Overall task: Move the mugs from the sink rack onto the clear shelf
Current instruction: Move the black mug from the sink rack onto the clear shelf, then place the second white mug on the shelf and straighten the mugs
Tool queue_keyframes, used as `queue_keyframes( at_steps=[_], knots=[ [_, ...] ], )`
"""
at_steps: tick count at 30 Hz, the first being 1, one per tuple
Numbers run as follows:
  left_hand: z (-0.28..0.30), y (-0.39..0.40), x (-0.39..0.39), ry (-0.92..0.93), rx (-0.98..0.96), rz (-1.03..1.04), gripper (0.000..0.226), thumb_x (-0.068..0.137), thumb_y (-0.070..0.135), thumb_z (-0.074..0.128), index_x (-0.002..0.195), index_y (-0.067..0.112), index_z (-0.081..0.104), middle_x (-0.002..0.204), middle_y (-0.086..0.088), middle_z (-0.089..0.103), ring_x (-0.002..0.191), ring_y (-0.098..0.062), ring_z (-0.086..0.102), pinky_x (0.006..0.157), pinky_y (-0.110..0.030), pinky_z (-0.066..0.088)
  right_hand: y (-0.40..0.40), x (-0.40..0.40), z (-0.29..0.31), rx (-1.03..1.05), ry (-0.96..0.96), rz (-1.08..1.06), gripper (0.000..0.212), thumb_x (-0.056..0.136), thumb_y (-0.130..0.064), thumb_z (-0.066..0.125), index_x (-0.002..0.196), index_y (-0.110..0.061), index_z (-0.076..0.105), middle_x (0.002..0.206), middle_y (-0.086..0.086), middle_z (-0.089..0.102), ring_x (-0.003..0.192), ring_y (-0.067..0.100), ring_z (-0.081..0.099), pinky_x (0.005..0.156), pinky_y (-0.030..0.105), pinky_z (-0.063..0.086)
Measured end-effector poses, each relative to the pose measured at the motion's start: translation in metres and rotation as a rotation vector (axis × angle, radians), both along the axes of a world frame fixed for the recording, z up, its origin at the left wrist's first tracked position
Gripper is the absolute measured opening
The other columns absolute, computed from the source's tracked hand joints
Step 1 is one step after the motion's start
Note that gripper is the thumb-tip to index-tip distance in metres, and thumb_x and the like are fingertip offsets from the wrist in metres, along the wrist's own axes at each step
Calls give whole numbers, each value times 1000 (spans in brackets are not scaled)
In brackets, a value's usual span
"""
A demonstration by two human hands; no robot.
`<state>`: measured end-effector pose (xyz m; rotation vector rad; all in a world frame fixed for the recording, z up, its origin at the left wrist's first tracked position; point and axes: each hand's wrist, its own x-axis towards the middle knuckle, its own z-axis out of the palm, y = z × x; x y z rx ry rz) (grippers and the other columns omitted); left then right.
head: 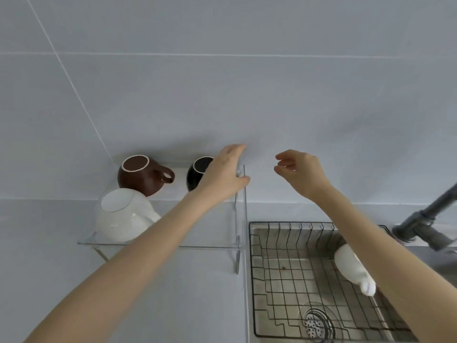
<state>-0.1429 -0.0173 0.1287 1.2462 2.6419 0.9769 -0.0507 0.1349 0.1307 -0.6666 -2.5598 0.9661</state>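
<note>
1. Left hand (223,175) at the black mug (197,172) on the shelf (210,247), 9 o'clock; grip unclear; right hand (300,173) empty, half-curled.
2. Next, probably: fetch the white mug (352,264) in the rack (284,280), 4 o'clock.

The transparent acrylic shelf (212,243) is crowded toward nine o'clock by an upturned white mug (121,219) and brown mug (141,177); its three o'clock end lies bare.

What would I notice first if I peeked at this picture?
Probably the two bare arms reaching up, the left hand at the right end of the clear shelf. Three mugs sit upside down there: brown mug, white mug and black mug. Another white mug lies in the sink rack.
</note>
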Motion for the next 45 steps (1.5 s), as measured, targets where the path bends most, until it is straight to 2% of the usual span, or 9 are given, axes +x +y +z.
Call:
queue_keyframes(
  at_steps=[3,5,9,15,17,24,28,34,45],
  knots=[
    [-7,32,31,-51,29,-132,61,77,10,62,134,10,40,139,-12,47,128,-25,45,105,-30,33,26,40,-7,-35,1,-110,27,85,-14,59,112,-9,62,91,5,64,82,16,57,69,21,42],
    [-19,51,47,-106,45,-170,57,78,6,61,132,11,42,135,-13,52,125,-23,49,104,-33,38,39,65,-16,-85,12,-180,28,85,-13,60,111,-6,63,88,7,66,78,18,56,75,23,42],
    [-55,96,87,-284,-11,-274,57,79,9,64,132,12,43,133,-12,54,121,-20,51,100,-27,39,65,126,-48,-168,-43,-309,33,87,-14,58,118,-5,59,97,9,66,85,17,55,80,24,38],
    [-121,145,121,-474,-142,-354,60,75,16,71,130,13,46,132,-10,55,120,-20,53,101,-32,43,90,190,-120,-239,-98,-588,34,86,-16,60,117,-5,59,114,15,67,100,24,58,83,26,38],
    [-142,157,128,-509,-197,-367,65,73,18,73,131,14,45,135,-9,53,123,-20,50,104,-33,41,89,201,-144,-260,-123,-642,33,85,-15,60,116,-3,58,109,15,66,91,21,55,78,26,37],
    [-191,199,143,-563,-275,-441,77,63,17,79,131,16,45,135,-8,51,124,-23,46,106,-38,38,79,205,-202,-396,-207,-752,42,86,-26,60,119,-1,55,111,15,66,89,18,53,74,24,38],
    [-208,212,149,-561,-287,-449,85,61,16,81,135,16,40,139,-9,45,127,-23,41,106,-35,31,79,201,-213,-428,-146,-819,34,86,-23,62,112,-2,60,95,8,65,80,15,53,56,14,35],
    [-224,218,152,-573,-285,-433,97,61,20,82,141,16,28,147,-10,37,135,-23,33,110,-33,25,80,199,-217,-438,-115,-845,13,86,-18,61,77,-9,59,75,11,62,63,16,53,50,14,35],
    [-218,209,150,-588,-212,-348,99,56,21,84,141,17,33,139,-8,50,128,-23,45,109,-36,36,80,197,-208,-466,-53,-826,14,84,-16,64,90,-4,66,80,6,64,67,11,54,54,12,36]
  ],
)
